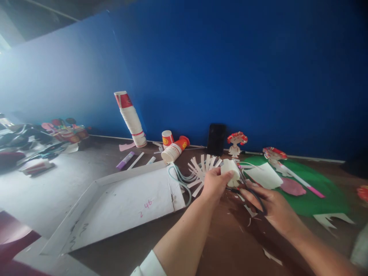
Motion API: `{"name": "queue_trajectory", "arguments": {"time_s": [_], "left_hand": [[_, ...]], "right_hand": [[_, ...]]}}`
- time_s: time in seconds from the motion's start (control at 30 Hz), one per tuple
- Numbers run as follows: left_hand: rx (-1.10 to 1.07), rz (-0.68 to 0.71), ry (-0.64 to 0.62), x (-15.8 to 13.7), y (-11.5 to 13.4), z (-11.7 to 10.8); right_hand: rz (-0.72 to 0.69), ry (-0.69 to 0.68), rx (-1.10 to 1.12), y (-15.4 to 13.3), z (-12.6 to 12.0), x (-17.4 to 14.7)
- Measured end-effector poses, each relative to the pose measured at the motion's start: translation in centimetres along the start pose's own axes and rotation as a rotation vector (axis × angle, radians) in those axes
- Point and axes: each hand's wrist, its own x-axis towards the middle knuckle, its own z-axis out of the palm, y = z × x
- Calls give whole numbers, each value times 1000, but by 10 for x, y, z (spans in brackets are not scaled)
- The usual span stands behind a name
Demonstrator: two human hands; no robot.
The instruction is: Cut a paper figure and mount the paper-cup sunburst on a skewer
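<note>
Fingers (228, 176) of the left hand (213, 184) pinched the paper (230, 166) right of centre in the head view; those of the right hand (273, 205) were wrapped round the scissors (261, 202), with the blades close by the paper's right edge. Whether they were biting could not be told. A clean cut seemed to call for a steady right hand, the paper turned gently into the blades, and the left thumb well clear. Scraps (250, 211) littered the bench (224, 237) below.
</note>
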Motion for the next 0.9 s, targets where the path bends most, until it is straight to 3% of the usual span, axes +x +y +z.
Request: {"name": "queue_trajectory", "arguments": {"time_s": [0.37, 0.7, 0.9], "left_hand": [[-26, 17, -14, -2, 3, 0], [90, -9, -97, 5, -5, -4], [27, -54, -112, 2, 0, -3]], "right_hand": [[2, 3, 2, 6, 1, -2], [61, -11, 51, 6, -2, -2], [-4, -9, 51, 2, -3, -1]]}}
